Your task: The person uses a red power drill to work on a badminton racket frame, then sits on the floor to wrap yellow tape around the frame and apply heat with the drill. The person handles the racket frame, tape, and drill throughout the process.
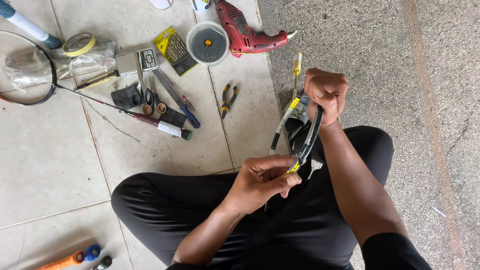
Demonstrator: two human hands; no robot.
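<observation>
I sit cross-legged on the floor in black trousers. My right hand (pixel 327 91) is closed in a fist around the upper part of a black and yellow racket frame (pixel 309 140). My left hand (pixel 263 178) grips the lower part of that same frame just above my lap. The frame runs slanted between the two hands. A thin tool with a yellow handle (pixel 297 64) sticks up beside my right fist; what holds it is hidden.
On the tiled floor lie a red power drill (pixel 243 31), a round clear tub (pixel 207 43), a yellow case of drill bits (pixel 175 50), small pliers (pixel 228 99), scissors (pixel 148 96), a tape roll (pixel 78 44), and another racket (pixel 60 89). Rough grey pavement (pixel 390 60) lies to the right.
</observation>
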